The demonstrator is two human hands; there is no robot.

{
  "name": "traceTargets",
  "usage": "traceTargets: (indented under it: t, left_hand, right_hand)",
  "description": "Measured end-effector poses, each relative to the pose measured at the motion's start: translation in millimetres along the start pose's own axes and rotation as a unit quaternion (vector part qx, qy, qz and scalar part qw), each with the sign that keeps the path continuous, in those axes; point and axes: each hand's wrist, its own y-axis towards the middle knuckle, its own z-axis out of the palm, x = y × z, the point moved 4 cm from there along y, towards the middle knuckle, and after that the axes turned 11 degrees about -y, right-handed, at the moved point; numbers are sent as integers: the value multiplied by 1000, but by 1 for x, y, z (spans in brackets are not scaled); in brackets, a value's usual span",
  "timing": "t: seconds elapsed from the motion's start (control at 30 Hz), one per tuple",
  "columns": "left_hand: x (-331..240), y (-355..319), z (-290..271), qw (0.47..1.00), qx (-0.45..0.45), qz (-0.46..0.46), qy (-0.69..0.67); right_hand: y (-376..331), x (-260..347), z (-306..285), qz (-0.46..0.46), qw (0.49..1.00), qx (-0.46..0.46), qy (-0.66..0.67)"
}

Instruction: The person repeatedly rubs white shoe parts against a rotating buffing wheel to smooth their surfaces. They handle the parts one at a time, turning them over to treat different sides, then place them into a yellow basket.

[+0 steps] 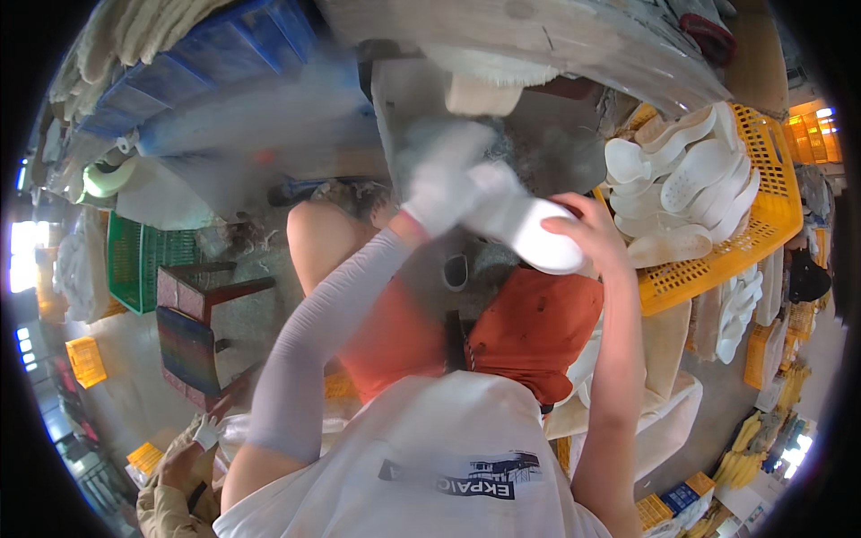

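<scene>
At centre frame: a long white foam shoe sole (529,229) was held above the lap, between both hands, in front of a grey machine housing (538,143).
Hidden or unclear: the left hand (444,184) was motion-blurred; its white glove smeared into the sole's near end, so individual fingers could not be separated. The sole's left end was lost in that blur. The machine's upper part was hazy and cut by the frame top.
Left hand, pose: forearm in a pale grey sleeve rose from lower left, wrist bent toward the sole; the gloved hand appeared closed around the sole's left end.
Right hand (596,238), pose: bare, forearm coming up from the lower edge, fingers curled over the top of the sole's rounded right end, thumb beneath; a firm grip.
Sole position: tilted, left end higher, right end lower, over the orange-red apron (538,327) on the knees.
Right side: a yellow plastic lattice crate (771,215) held a heap of white soles (686,184), just beside the right hand.
Left side: a green plastic crate (134,260) and a dark wooden stool (202,305) stood on the floor, well apart from the hands.
Lower left: another person's gloved hand (206,435) was partly cut off.
</scene>
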Motion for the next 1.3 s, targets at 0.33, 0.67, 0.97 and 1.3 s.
traceTargets:
  t: [0.33, 0.67, 0.97, 1.3]
  left_hand:
    - [79, 65, -29, 652, -139, -54, -744]
    - [36, 48, -18, 658, -103, -176, -725]
    - [3, 15, 1, 754, -29, -121, -645]
    - [-98, -62, 259, 757, 150, -365, -521]
  right_hand:
    - [41, 78, 80, -176, 971, -53, 152]
    - [2, 81, 77, -185, 979, -79, 38]
    - [-45, 10, 68, -191, 966, -3, 174]
    - [76, -90, -233, -46, 904, -403, -137]
